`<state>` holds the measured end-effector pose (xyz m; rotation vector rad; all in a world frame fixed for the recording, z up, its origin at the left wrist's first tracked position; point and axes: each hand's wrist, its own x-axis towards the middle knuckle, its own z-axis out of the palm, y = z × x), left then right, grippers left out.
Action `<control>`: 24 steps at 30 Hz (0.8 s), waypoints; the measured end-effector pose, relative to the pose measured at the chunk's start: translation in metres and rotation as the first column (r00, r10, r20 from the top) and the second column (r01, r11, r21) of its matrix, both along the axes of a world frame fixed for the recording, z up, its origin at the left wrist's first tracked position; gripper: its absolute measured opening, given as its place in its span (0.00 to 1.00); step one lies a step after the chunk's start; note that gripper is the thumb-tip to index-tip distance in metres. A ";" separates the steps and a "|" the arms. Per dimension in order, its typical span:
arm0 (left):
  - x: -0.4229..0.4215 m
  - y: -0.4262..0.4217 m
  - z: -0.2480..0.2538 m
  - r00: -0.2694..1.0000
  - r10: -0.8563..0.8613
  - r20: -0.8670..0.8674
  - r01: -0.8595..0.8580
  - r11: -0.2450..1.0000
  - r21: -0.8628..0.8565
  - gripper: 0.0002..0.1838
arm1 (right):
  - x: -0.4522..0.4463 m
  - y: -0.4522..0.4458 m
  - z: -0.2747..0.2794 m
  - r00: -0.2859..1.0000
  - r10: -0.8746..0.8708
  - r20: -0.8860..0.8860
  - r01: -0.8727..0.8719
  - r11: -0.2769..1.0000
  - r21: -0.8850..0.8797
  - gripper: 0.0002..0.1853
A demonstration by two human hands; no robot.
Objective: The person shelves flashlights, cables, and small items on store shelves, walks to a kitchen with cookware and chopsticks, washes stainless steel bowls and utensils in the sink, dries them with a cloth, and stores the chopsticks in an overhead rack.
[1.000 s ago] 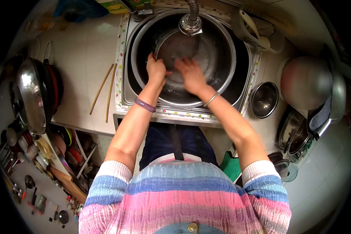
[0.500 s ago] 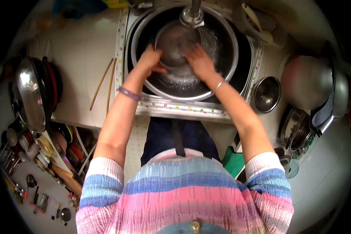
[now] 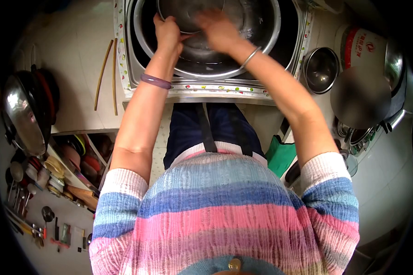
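A round, grey metal bowl (image 3: pixel 181 13) is held over a wide steel basin (image 3: pixel 277 25) that has water in it. My left hand (image 3: pixel 169 35) grips the bowl's near left rim, thumb up at the edge. Over the bowl's inner surface is my right hand (image 3: pixel 217 31); its fingers are smeared by motion, so I cannot tell how they are bent. The top of the bowl is cut off by the frame's upper edge. The basin sits in the sink (image 3: pixel 129 59).
Two long wooden sticks (image 3: pixel 104 75) lie on the counter at left. Lidded pans (image 3: pixel 25 114) stand farther left. At right are a small steel bowl (image 3: pixel 321 71) and a white bucket (image 3: pixel 367 48) with a red label. An open drawer (image 3: pixel 85 153) holds dishes.
The view has shifted, so the sink sits higher in the frame and the tap is out of sight. My left hand keeps hold of the bowl while my right hand moves over it.
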<state>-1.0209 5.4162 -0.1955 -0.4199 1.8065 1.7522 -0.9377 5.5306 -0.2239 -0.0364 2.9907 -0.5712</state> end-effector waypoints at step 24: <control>-0.004 -0.021 -0.019 0.986 -0.084 0.143 0.084 0.996 0.010 0.29 | 0.013 0.011 -0.024 0.983 -0.077 0.165 0.099 0.987 -0.129 0.30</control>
